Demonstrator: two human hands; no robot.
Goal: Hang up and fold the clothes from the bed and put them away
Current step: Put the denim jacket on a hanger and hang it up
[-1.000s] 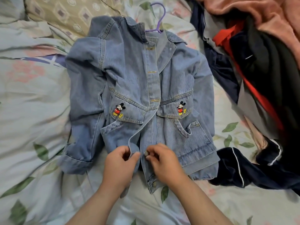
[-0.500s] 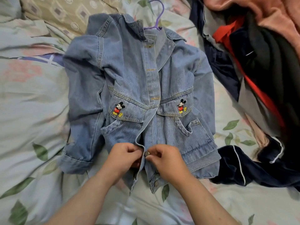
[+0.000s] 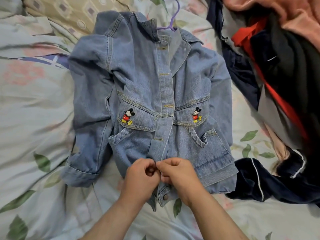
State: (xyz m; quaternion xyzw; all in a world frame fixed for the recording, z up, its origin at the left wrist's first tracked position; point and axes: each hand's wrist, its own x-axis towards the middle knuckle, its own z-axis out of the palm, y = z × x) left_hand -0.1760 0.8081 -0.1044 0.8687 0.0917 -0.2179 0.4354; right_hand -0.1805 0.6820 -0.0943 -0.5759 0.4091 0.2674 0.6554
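Observation:
A small blue denim jacket (image 3: 142,80) with two cartoon-mouse patches lies front up on the bed, on a purple hanger (image 3: 173,18) whose hook sticks out past the collar. My left hand (image 3: 141,177) pinches the left front edge near the hem. My right hand (image 3: 178,174) pinches the right front edge against it, the two hands touching at the placket. One metal button (image 3: 165,197) shows below my hands on the hem band.
A pile of clothes (image 3: 277,58) in black, red, grey and pink fills the right side. A dark navy garment with white piping (image 3: 256,181) lies beside the jacket's hem. A patterned pillow (image 3: 65,11) sits at the back left, on the floral bedsheet (image 3: 31,118).
The lower front flap that hung open has been drawn across and now lies closed along the placket. Both hands have come together at the hem.

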